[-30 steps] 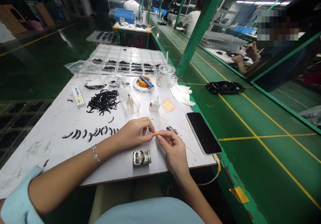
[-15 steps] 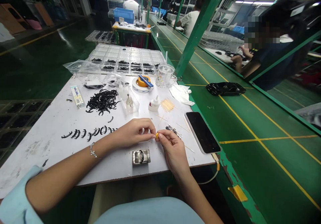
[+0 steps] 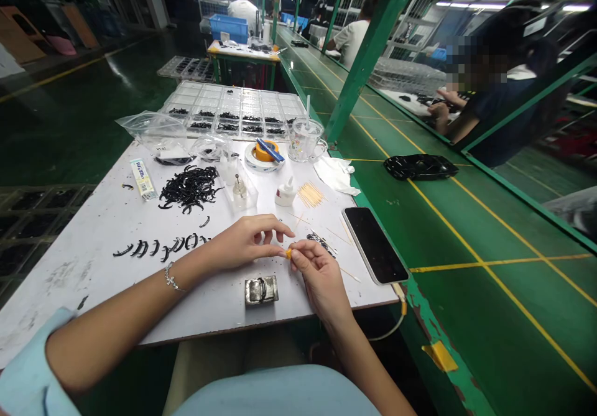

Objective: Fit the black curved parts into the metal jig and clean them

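My left hand (image 3: pixel 247 242) and my right hand (image 3: pixel 317 273) meet over the front of the white table (image 3: pixel 93 229), both pinching a tiny orange piece (image 3: pixel 288 253) between the fingertips. A small metal block (image 3: pixel 262 290) lies just in front of them. A row of curved black parts (image 3: pixel 161 246) lies to the left of my left hand, and a heap of the same black parts (image 3: pixel 189 187) sits farther back. A few small black pieces (image 3: pixel 321 240) lie just behind my right hand.
A black phone (image 3: pixel 375 244) lies at the table's right edge. Behind are toothpicks (image 3: pixel 310 194), a small white bottle (image 3: pixel 285 193), a tape roll (image 3: pixel 265 153), a glass mug (image 3: pixel 305 139), plastic bags (image 3: pixel 153 127) and compartment trays (image 3: pixel 233 108). Green conveyor (image 3: pixel 466 229) runs right; other people work beyond.
My hands stay together on the orange piece, shifting only slightly; the left fingers have spread a little. The view has drifted a little.
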Demonstrator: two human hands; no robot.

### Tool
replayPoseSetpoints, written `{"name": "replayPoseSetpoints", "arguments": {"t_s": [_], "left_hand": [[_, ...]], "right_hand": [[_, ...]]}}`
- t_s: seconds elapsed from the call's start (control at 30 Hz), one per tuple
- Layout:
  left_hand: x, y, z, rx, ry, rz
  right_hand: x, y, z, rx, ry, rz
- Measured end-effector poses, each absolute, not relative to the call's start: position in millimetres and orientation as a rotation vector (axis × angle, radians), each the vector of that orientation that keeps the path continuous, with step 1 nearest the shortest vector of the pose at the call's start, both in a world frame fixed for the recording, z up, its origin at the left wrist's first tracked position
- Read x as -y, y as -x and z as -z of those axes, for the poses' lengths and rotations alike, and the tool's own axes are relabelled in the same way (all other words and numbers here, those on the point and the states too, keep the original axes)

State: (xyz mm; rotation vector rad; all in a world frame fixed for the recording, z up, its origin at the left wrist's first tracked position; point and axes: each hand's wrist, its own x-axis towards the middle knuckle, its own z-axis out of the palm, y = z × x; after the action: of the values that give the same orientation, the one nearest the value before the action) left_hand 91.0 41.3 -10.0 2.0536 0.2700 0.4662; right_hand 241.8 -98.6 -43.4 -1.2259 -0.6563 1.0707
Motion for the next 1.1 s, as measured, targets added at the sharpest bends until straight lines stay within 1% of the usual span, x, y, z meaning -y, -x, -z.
{"name": "replayPoseSetpoints", "arguments": {"t_s": [0.13,0.3,0.6,0.87,1.1], "left_hand": [[-42,-91,10,-0.211,-2.017,-0.464],[-41,-93,7,-0.292,-1.966,-0.476],[-38,-92,9,-0.410,-1.862,-0.459],[-30,-96,10,-0.522,-1.898,-0.553],[-30,-98,15,-0.568,-1.914,-0.426]], "right_hand": [[97,-239,41,0.636,1.254,-1.023],[98,-234,35,0.722,1.316,-0.971],[100,-232,32,0.757,1.353,-0.997],[99,-231,30,0.804,1.378,-0.990],[101,-231,31,0.860,1.401,-0.956]]}}
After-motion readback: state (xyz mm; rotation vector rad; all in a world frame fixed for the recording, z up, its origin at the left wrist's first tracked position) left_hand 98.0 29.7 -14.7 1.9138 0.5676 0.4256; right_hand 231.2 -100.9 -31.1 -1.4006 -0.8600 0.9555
